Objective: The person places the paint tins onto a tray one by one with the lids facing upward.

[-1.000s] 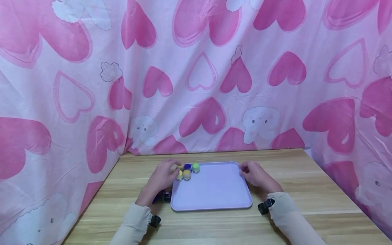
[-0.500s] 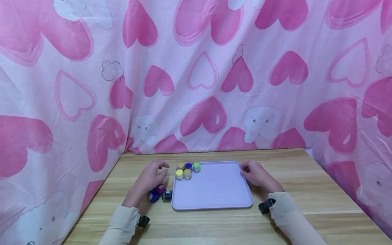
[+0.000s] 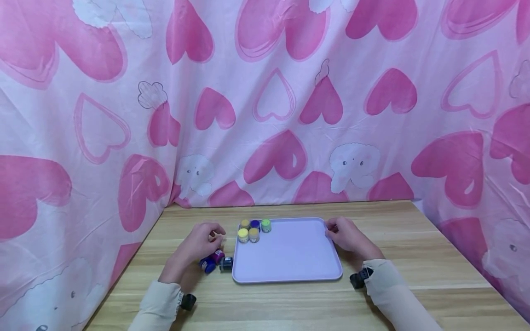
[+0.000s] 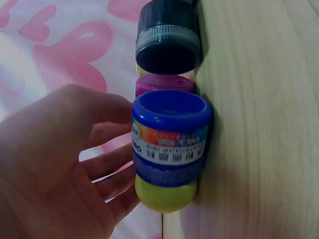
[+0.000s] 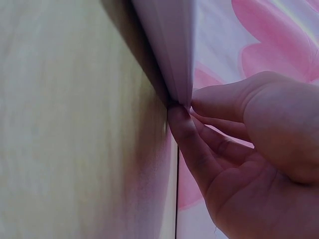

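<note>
My left hand (image 3: 200, 241) hovers left of the lilac tray (image 3: 290, 255), thumb and fingers apart and loosely bent around nothing. Just below it on the table lie a magenta-lidded paint jar (image 3: 217, 255) and a blue paint jar (image 3: 207, 265). A dark paint jar (image 3: 226, 264) lies against the tray's left side. In the left wrist view, the blue jar covers part of a yellow-green jar (image 4: 166, 196), close to my fingertips. With thumb and fingers, my right hand (image 3: 349, 236) pinches the right rim of the tray; the right wrist view shows a fingertip at its underside.
Several paint jars stand grouped in the tray's far left corner: yellow (image 3: 243, 236), two ochre ones including the front ochre jar (image 3: 254, 235), dark blue (image 3: 254, 225) and light green (image 3: 266, 225). A pink heart-print curtain (image 3: 273, 156) borders the wooden table (image 3: 281, 308).
My left hand has drawn back left from the jars in the tray's corner, uncovering them, and has lowered slightly toward the loose jars. My right hand stays at the tray's rim.
</note>
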A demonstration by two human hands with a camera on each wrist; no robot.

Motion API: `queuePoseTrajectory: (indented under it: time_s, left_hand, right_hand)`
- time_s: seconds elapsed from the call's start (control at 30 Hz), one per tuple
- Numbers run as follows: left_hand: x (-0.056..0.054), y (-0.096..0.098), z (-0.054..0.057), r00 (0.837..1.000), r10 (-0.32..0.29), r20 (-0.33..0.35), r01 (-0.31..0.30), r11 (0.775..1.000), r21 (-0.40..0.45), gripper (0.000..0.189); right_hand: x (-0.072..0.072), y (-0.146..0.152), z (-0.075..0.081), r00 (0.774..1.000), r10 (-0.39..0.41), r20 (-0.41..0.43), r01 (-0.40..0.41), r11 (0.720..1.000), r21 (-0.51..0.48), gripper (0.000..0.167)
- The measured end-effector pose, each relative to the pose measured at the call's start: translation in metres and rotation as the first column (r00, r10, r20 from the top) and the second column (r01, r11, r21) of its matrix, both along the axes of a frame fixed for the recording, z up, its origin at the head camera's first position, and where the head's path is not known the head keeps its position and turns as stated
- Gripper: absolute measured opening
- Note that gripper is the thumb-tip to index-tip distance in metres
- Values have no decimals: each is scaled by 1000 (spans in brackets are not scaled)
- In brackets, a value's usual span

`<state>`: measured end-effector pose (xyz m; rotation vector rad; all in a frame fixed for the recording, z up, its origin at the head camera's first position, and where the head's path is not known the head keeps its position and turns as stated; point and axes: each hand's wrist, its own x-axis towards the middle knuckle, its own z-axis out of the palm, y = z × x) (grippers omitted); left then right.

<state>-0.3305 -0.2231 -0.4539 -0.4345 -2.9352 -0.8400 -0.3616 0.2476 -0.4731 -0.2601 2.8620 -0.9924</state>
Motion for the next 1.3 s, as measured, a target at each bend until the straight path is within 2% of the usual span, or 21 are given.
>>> queuePoseTrajectory:
  time_s: [0.33, 0.53, 0.87, 1.3]
  left_hand:
    - [3, -5, -3, 996, -22, 92, 20, 1000, 23, 20]
    - [3, -5, -3, 997, -14, 70, 13, 1000, 21, 17]
    - [2, -7, -3, 994, 51, 102, -56, 997, 47, 21]
    - [0, -2, -1, 998, 43, 52, -46, 997, 61, 19]
  right_hand:
    - [1, 0, 1, 1000, -6, 4, 6, 1000, 0, 35]
    - [0, 0, 2, 1000, -7, 6, 7, 1000, -1, 34]
    - [0, 0, 1, 1000, 11, -5, -11, 1000, 7, 33]
    - [-1, 1, 0, 1000, 3, -2, -3, 1000, 4, 31]
